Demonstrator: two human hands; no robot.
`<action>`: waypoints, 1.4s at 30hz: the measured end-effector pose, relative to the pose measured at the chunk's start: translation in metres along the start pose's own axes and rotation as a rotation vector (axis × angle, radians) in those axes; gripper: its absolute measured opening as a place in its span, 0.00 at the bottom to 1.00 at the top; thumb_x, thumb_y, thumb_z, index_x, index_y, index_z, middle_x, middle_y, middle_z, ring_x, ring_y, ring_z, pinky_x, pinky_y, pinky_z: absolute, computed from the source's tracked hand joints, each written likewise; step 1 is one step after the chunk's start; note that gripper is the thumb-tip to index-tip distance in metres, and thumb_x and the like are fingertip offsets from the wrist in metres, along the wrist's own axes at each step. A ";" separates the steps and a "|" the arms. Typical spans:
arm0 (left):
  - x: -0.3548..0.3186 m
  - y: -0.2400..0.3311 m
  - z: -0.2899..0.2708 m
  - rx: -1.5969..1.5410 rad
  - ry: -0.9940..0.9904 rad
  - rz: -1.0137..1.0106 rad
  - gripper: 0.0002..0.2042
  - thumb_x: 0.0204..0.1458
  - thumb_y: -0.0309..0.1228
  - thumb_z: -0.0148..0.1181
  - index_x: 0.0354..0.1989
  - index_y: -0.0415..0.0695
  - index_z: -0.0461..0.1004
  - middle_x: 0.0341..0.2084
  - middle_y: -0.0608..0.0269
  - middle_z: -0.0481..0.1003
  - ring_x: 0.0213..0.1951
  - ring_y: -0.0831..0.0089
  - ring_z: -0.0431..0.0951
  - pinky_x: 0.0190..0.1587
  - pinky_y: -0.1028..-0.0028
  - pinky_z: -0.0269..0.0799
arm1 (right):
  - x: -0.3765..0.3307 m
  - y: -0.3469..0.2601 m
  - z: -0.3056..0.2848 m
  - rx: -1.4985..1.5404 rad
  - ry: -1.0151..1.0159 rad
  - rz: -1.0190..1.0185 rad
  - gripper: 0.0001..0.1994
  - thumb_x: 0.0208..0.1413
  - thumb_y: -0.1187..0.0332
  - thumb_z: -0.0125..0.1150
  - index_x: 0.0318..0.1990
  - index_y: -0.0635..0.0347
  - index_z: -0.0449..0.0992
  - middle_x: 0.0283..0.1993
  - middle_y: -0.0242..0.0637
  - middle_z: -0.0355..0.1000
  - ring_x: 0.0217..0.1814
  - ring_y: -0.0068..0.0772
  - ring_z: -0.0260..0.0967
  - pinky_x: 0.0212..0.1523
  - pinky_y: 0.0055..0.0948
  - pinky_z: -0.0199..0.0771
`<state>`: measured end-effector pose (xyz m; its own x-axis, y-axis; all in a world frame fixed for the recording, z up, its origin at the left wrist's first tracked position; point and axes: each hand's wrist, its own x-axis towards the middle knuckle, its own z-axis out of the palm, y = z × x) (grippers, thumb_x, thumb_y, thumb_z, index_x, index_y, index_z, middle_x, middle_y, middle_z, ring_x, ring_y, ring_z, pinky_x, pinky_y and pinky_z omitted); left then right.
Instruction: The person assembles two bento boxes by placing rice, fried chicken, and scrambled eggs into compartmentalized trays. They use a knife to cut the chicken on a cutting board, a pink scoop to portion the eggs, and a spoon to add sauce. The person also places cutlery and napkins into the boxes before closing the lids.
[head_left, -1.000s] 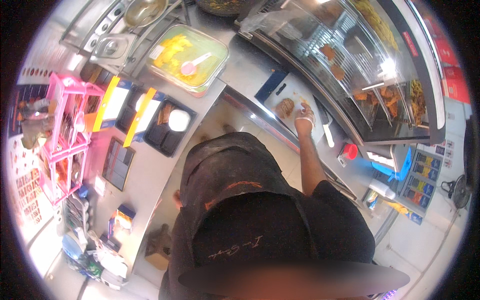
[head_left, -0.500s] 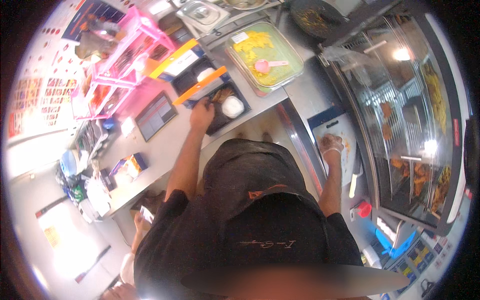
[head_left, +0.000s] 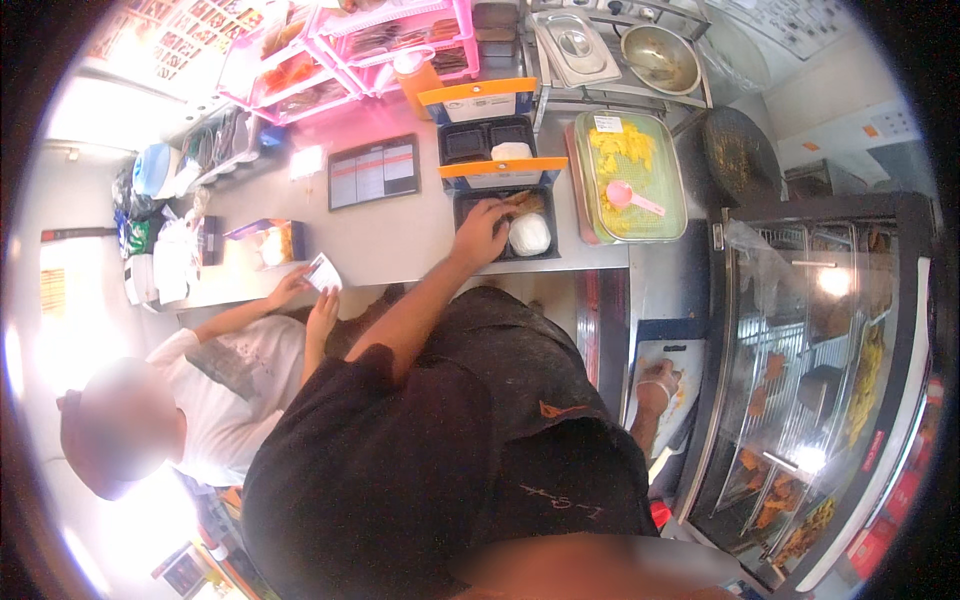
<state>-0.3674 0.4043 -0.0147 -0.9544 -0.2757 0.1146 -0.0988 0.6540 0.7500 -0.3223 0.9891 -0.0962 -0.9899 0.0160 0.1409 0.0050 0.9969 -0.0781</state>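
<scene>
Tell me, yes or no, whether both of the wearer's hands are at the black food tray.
No, the left hand is at the black food tray, but the right hand is over the white cutting board.

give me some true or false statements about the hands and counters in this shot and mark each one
1. The left hand is at the nearer black tray. True.
2. Both of the wearer's hands are at that tray. False: the right hand is over the white cutting board.
3. The scoop is blue. False: it is pink.
4. Another person holds a white card. True.
5. The tablet lies to the right of the clear container. False: it lies to the left.
6. The clear container has yellow food in it. True.
</scene>
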 end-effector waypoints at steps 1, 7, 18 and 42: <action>-0.013 0.001 -0.007 -0.009 0.000 0.032 0.18 0.62 0.28 0.64 0.61 0.47 0.81 0.59 0.48 0.76 0.64 0.49 0.76 0.69 0.56 0.72 | 0.004 0.010 0.005 0.467 -0.140 0.127 0.05 0.61 0.70 0.65 0.44 0.49 0.80 0.39 0.46 0.78 0.39 0.51 0.79 0.37 0.48 0.79; -0.099 -0.011 -0.046 -0.054 -0.013 0.013 0.16 0.62 0.25 0.65 0.58 0.45 0.83 0.57 0.50 0.77 0.60 0.51 0.79 0.65 0.57 0.75 | 0.007 0.046 -0.055 2.247 -0.467 0.416 0.15 0.66 0.77 0.64 0.58 0.49 0.78 0.54 0.40 0.78 0.56 0.43 0.79 0.47 0.39 0.86; -0.251 -0.071 -0.072 -0.261 0.059 -0.576 0.13 0.68 0.31 0.61 0.58 0.47 0.83 0.52 0.56 0.82 0.50 0.62 0.81 0.57 0.59 0.78 | 0.187 -0.191 -0.189 1.809 -0.903 0.222 0.24 0.67 0.57 0.74 0.65 0.43 0.70 0.62 0.40 0.76 0.57 0.43 0.80 0.36 0.31 0.85; -0.012 -0.324 0.005 -0.854 -0.849 0.046 0.28 0.75 0.44 0.40 0.80 0.49 0.58 0.84 0.60 0.54 0.81 0.57 0.57 0.84 0.47 0.46 | 0.379 -0.612 0.037 0.375 -0.747 -1.347 0.14 0.61 0.78 0.67 0.54 0.64 0.83 0.55 0.49 0.83 0.59 0.44 0.80 0.61 0.39 0.78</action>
<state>-0.3250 0.1991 -0.2621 -0.8650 0.4966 -0.0720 -0.1475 -0.1144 0.9824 -0.7056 0.3824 -0.0319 -0.0849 -0.9795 -0.1825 -0.8189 0.1730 -0.5472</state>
